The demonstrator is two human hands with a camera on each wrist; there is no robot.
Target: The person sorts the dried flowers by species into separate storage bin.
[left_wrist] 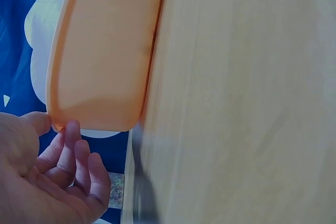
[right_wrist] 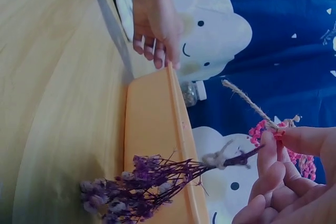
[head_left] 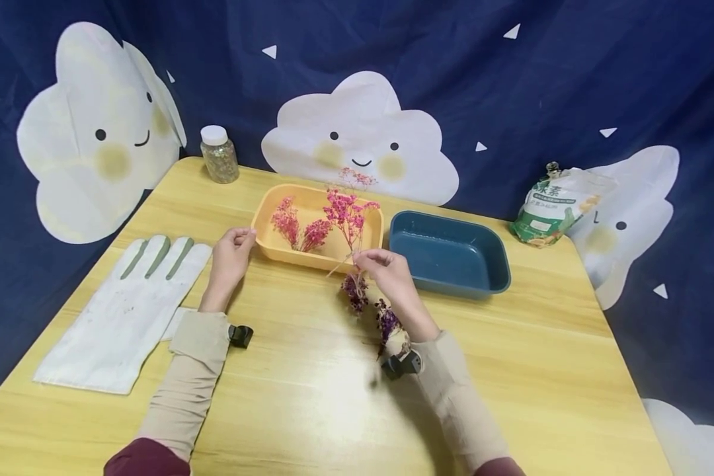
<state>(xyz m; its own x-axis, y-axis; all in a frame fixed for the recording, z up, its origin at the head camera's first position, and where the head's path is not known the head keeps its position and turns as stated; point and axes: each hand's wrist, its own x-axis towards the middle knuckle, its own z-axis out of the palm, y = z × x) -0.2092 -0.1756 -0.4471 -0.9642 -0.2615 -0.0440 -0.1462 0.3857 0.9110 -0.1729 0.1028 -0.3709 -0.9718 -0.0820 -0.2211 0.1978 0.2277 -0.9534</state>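
Note:
My left hand [head_left: 231,261] pinches the left end rim of a yellow-orange plastic basin [head_left: 297,259] between thumb and forefinger, the other fingers loosely bent. Pink dried flowers [head_left: 285,221] lie in the basin. Over its front right rim, my right hand [head_left: 387,271] pinches the stems of pink dried flowers [head_left: 348,210], which stand up from the fingertips. A piece of twine [right_wrist: 244,98] sticks out there. Below hangs a bunch of purple dried flowers [right_wrist: 152,182], tied with twine, its stem ends reaching the fingertips. More purple flowers [head_left: 387,320] show beside the right wrist, partly hidden.
A dark blue-green basin [head_left: 452,254] stands right of the yellow one. White gloves [head_left: 119,317] with green stripes lie at the left. A white-lidded jar [head_left: 220,155] is at the back left, a green and white bag [head_left: 550,208] at the back right.

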